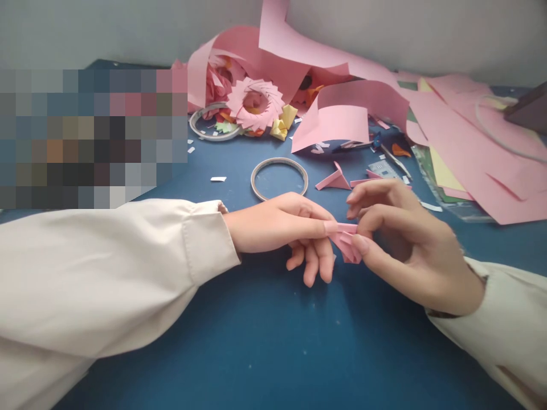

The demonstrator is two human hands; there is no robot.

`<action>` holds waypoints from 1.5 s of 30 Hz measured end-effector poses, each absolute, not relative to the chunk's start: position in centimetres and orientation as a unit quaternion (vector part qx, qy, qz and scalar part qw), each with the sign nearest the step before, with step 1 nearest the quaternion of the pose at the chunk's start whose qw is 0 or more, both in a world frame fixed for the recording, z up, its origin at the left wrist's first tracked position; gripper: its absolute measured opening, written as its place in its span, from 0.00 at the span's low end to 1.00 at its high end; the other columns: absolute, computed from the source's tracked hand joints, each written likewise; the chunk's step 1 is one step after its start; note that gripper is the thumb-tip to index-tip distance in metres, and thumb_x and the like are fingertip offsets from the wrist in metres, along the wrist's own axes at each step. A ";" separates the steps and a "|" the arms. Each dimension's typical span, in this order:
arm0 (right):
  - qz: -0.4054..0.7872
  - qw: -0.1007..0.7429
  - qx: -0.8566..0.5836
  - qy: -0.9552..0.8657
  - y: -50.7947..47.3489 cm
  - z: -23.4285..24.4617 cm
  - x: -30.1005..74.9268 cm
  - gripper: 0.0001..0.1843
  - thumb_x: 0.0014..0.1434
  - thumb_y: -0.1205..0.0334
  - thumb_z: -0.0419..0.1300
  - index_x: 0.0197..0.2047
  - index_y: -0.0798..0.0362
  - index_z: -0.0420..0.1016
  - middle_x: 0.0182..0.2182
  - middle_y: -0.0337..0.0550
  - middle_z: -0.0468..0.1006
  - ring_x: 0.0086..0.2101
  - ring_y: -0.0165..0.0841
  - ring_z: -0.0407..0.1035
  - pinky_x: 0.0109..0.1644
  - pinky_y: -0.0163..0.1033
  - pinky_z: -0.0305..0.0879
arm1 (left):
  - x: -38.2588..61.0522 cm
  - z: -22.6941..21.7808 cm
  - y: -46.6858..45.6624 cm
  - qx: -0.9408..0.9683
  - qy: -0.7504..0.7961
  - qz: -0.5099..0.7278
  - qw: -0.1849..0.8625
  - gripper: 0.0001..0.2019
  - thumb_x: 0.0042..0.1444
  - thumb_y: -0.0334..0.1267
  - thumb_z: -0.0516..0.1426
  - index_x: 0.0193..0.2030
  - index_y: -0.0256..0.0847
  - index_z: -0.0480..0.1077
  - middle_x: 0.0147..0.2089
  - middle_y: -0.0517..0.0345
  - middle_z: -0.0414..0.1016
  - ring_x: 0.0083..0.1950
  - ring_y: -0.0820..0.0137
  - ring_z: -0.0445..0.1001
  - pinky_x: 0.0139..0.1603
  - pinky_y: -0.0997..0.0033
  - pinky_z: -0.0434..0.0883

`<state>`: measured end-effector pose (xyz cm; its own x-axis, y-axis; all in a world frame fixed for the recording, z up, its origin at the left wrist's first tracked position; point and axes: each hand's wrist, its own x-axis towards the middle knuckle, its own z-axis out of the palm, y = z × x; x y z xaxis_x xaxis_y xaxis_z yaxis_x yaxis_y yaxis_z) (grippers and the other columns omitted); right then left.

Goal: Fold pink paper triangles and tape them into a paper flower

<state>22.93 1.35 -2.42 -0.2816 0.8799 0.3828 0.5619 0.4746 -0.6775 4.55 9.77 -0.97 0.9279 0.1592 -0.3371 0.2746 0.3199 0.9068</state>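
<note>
A small folded pink paper piece (347,242) is held between both hands just above the blue table (256,336). My left hand (286,228) reaches in from the left in a cream sleeve and pinches the piece's left end with its fingertips. My right hand (401,245) pinches the right end between thumb and forefinger, its other fingers curled above. A folded pink paper triangle (334,180) lies just behind the hands.
A tape ring (279,178) lies behind my left hand and another ring (212,122) farther back. A pink paper wreath (255,102), yellow folded bits (282,122), scissors (384,149) and large pink sheets (461,125) crowd the back and right. A blurred patch covers the left.
</note>
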 end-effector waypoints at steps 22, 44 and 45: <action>0.269 0.413 -0.551 -0.673 0.5 -2.2 21.7 0.05 0.60 0.58 0.55 0.39 0.49 0.67 0.33 0.41 0.70 0.33 0.32 0.67 0.37 0.38 0.66 | 4.5 -1.5 8.3 0.587 0.231 0.123 0.766 0.14 0.66 0.38 0.44 0.34 0.34 0.65 0.25 0.56 0.73 0.23 0.75 0.72 0.20 0.81 0.63; 0.501 0.415 -0.467 -0.600 0.8 -1.8 22.0 0.16 0.64 0.57 0.50 0.30 0.51 0.74 0.26 0.39 0.77 0.25 0.28 0.70 0.31 0.35 0.70 | 4.2 -1.7 8.0 0.663 0.200 0.133 0.709 0.15 0.66 0.39 0.43 0.31 0.35 0.62 0.27 0.59 0.67 0.24 0.79 0.65 0.24 0.82 0.64; 0.490 0.411 -0.481 -0.600 0.8 -1.7 22.0 0.14 0.63 0.58 0.52 0.29 0.51 0.74 0.25 0.37 0.77 0.24 0.28 0.70 0.30 0.34 0.69 | 4.2 -1.8 8.0 0.670 0.199 0.130 0.703 0.15 0.66 0.40 0.43 0.32 0.35 0.62 0.28 0.59 0.67 0.24 0.79 0.64 0.25 0.81 0.64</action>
<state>21.96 0.79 -1.71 -0.2001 0.9795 0.0225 0.1747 0.0583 -0.9829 4.18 7.98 -1.79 0.8868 0.4500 -0.1051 0.0836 0.0675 0.9942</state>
